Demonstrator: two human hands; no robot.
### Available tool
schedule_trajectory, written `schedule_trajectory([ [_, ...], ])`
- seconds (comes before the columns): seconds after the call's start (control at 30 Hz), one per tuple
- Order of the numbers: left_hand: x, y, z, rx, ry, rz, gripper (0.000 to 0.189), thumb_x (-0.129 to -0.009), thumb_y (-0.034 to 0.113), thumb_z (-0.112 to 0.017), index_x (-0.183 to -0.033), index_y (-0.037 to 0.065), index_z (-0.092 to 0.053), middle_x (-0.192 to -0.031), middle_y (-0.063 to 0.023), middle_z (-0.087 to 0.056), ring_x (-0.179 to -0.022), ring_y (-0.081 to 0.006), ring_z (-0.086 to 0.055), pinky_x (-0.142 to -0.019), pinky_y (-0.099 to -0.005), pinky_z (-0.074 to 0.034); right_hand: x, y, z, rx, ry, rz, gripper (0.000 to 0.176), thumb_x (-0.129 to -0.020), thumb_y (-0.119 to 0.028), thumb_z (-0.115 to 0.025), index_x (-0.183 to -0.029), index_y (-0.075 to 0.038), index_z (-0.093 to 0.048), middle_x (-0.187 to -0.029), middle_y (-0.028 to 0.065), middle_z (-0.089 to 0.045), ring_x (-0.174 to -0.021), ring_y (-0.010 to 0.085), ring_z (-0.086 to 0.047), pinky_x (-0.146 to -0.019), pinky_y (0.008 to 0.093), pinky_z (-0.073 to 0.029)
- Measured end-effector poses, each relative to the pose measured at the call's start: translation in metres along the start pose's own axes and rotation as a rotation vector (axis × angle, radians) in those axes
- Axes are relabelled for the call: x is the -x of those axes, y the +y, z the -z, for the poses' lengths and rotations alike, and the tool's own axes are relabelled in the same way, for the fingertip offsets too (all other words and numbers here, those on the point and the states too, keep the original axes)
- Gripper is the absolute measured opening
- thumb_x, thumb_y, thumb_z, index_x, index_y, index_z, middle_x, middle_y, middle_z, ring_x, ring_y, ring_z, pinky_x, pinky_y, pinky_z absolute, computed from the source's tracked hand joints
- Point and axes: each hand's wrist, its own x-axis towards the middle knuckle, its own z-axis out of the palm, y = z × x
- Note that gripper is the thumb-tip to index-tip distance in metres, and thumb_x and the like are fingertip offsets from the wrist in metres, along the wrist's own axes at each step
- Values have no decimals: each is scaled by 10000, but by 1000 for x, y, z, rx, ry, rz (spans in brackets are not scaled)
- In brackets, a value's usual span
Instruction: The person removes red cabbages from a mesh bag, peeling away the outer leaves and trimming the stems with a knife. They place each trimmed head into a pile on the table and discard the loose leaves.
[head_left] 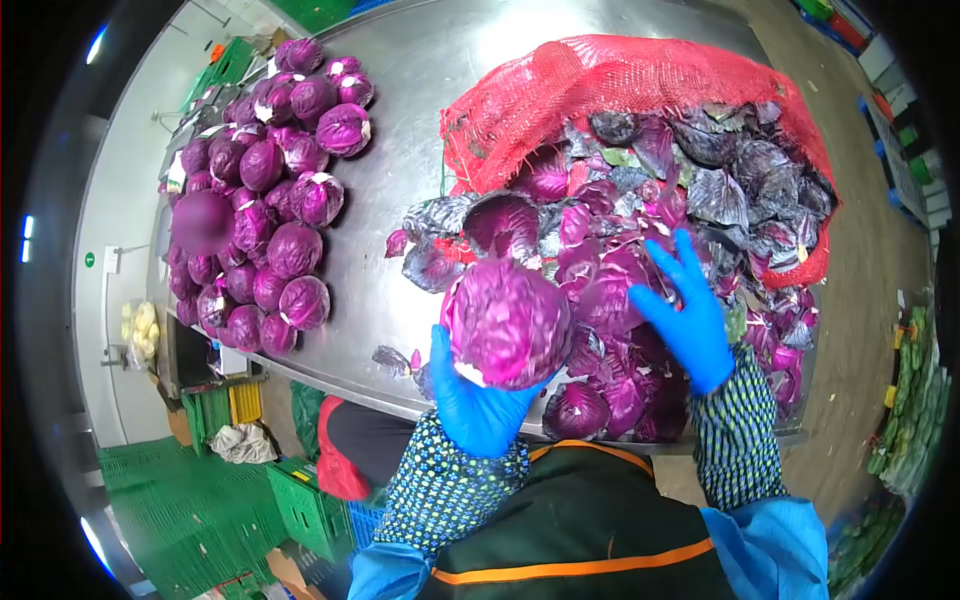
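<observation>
A peeled red cabbage (508, 322) rests in my left hand (482, 405), blue-gloved, with the fingers and thumb around its underside. My right hand (692, 315), also in a blue glove, is spread open over the loose purple leaves (610, 285), to the right of the cabbage; nothing is in it. Dark outer leaves (715, 195) lie in and around a red mesh sack (640, 75) behind both hands. Another small cabbage (576, 410) sits among the leaves near the table's front edge.
Many trimmed red cabbages (262, 165) are piled at the left end of the metal table (395, 130). Green crates (305, 505) stand on the floor at the lower left. Beside the table's front edge is something red and dark (345, 460).
</observation>
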Motion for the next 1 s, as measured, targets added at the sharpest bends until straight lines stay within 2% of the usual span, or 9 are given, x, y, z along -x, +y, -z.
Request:
schedule_trajectory([
  [0.07, -1, -5, -6, -2, 18, -1, 667, -892, 502, -479, -1391, 101, -290, -1367, -192, -385, -1235, -366, -419, -1001, -550, -383, 12, -57, -8, -926, -209, -231, 874, -710, -253, -791, -1415, -88, -302, -1442, 189, -292, -1341, 288, -282, -1048, 371, -314],
  [0.17, -6, -15, -9, 44, 110, -26, 660, -898, 535, -434, -1390, 117, -296, -1363, -194, -387, -1239, -374, -408, -968, -586, -397, 18, -86, -29, -461, -168, 131, 802, -740, -189, -758, -1400, -59, -321, -1389, 207, -370, -1296, 286, -369, -998, 349, -380],
  [0.27, -1, -9, -8, 75, 40, 26, 684, -893, 575, -398, -1405, 141, -271, -1394, -185, -348, -1255, -370, -388, -995, -595, -360, 7, -88, -13, -603, -232, 74, 595, -788, -146, -704, -1315, -40, -450, -1323, 193, -455, -1220, 274, -463, -972, 349, -410],
  [0.37, 1, -9, -15, 153, 67, 47, 701, -883, 585, -410, -1408, 144, -262, -1416, -180, -313, -1282, -369, -348, -1029, -602, -306, -2, -83, 15, -758, -445, -635, 447, -815, -99, -663, -1237, -42, -529, -1282, 159, -503, -1159, 246, -513, -956, 344, -430],
  [0.43, -1, -9, -16, 181, 53, 45, 701, -882, 582, -416, -1408, 144, -261, -1422, -183, -298, -1301, -371, -316, -1043, -612, -274, -1, -65, 14, -960, -236, -505, 407, -825, -80, -644, -1219, -55, -546, -1290, 129, -500, -1160, 219, -502, -958, 347, -429],
  [0.5, -4, -11, -19, 124, 84, -2, 694, -884, 576, -421, -1408, 150, -263, -1422, -181, -298, -1299, -370, -318, -1040, -613, -276, -4, -57, 7, -311, 80, 102, 521, -778, -96, -701, -1268, -109, -526, -1445, 180, -295, -1289, 262, -384, -1015, 378, -371],
  [0.63, -4, -19, -20, 30, 31, -67, 643, -913, 533, -398, -1391, 117, -294, -1380, -165, -375, -1245, -359, -403, -1006, -556, -370, 6, -92, -5, -379, -125, 272, 609, -737, -140, -751, -1295, -126, -506, -1480, 176, -219, -1318, 308, -339, -1018, 397, -363],
  [0.83, 3, -20, -30, 5, 26, -125, 591, -928, 437, -449, -1380, 84, -307, -1360, -191, -395, -1221, -349, -438, -982, -535, -413, 4, -86, -13, -869, -179, 5, 407, -843, -27, -586, -1245, -65, -539, -1212, 98, -584, -843, 33, -559, -738, 191, -470],
  [1.0, 0, -18, -28, -6, 44, -146, 598, -917, 451, -465, -1380, 102, -317, -1378, -185, -377, -1246, -346, -408, -1003, -546, -378, 15, -70, -2, -920, -193, -214, 402, -839, 59, -456, -1223, -22, -542, -1115, 65, -608, -765, 39, -546, -652, 179, -461],
])
